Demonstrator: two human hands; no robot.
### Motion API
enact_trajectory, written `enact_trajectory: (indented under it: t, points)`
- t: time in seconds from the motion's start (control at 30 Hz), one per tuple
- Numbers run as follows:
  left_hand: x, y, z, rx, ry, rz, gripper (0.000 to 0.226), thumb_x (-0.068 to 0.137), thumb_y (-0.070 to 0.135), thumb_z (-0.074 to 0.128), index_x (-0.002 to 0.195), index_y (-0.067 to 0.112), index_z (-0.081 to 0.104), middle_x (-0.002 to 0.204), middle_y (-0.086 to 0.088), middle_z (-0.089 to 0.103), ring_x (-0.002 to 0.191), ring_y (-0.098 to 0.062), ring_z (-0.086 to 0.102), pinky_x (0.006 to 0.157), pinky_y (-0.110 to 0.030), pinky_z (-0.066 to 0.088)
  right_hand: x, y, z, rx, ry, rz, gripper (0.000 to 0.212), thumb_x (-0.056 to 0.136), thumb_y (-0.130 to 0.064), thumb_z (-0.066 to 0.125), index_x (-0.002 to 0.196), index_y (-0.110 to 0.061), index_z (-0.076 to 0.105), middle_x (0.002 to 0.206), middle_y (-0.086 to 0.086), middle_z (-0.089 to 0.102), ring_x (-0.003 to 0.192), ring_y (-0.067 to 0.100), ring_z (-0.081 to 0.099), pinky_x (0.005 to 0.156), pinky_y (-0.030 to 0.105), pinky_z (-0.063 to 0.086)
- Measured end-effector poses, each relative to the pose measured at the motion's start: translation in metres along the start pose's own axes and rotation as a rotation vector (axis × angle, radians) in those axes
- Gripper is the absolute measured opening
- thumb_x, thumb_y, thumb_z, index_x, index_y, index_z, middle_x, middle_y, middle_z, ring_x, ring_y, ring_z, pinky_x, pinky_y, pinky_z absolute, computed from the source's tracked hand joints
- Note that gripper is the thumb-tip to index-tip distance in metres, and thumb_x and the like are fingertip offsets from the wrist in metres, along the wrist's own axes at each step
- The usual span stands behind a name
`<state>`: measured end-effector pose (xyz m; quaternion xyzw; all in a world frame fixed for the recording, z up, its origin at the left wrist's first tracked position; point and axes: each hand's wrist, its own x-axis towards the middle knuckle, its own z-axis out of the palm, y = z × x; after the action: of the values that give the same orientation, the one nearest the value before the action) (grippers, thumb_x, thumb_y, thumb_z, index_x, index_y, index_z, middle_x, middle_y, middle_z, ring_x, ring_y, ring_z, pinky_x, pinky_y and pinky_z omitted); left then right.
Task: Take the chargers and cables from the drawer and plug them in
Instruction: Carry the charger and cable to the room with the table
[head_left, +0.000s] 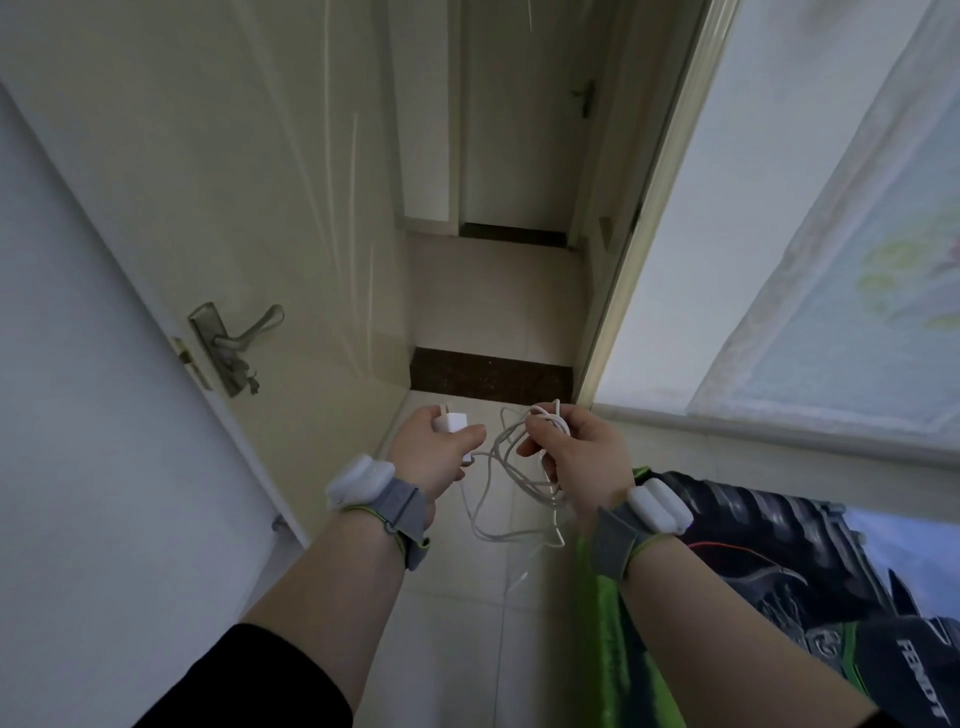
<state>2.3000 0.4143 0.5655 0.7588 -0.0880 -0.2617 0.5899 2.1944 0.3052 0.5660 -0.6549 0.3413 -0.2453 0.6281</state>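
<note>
Location: person stands at a doorway; open door at left with lever handle, tiled floor running far ahead.
Left hand: fingers curled round 1 white charger, prongs pointing far.
Right hand: fingers closed on a bundle of white cable; loose loops hang between the wrists, 1 strand trailing near.
Socket: none visible.
Stage, judged: carrying items toward an outlet.
Advice: gather hanging loops, keep the strand off the floor, free 1 cable end before plugging.
</note>
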Motion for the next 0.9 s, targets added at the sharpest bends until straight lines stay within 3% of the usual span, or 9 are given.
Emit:
enact_trajectory:
  t: [0.13,0.33,0.67,0.9]
  points:
    - [0.03,0.011,0.017,0.018,-0.003,0.002,0.063,0.085,0.027,0.065,0.14,0.012,0.038,0.111,-0.006,0.054,0.075,-0.01,0.059,0.056,-0.019,0.047,0.037,-0.003,-0.006,-0.019,-0.003,0.011,0.008,0.089,-0.024,0.063,0.095,-0.022,0.068,0.064,-0.005,0.072,0.041,0.001,0.049,0.04,0.014,0.041]
    - [0.078,0.028,0.032,0.017,-0.004,-0.002,0.059,0.084,0.025,0.066,0.137,0.012,0.041,0.085,0.009,0.05,0.073,-0.009,0.058,0.054,-0.018,0.046,0.092,-0.009,-0.003,-0.019,-0.005,0.008,0.007,0.088,-0.023,0.063,0.093,-0.022,0.068,0.067,-0.001,0.072,0.043,0.002,0.049,0.042,0.015,0.042]
    - [0.215,0.068,0.04,0.049,-0.099,-0.011,0.059,0.082,0.025,0.069,0.135,0.016,0.043,0.111,-0.006,0.054,0.097,-0.023,0.06,0.062,-0.023,0.05,0.212,-0.019,0.034,-0.021,0.097,0.027,0.004,0.087,-0.022,0.064,0.086,-0.023,0.068,0.066,-0.002,0.073,0.043,0.001,0.051,0.043,0.015,0.043]
    - [0.299,0.093,0.042,0.07,-0.164,0.002,0.057,0.082,0.024,0.069,0.132,0.014,0.045,0.115,-0.008,0.057,0.094,-0.022,0.061,0.062,-0.024,0.05,0.28,-0.026,0.058,-0.018,0.152,0.046,0.006,0.087,-0.023,0.064,0.082,-0.027,0.067,0.066,-0.004,0.073,0.044,0.001,0.056,0.046,0.018,0.044]
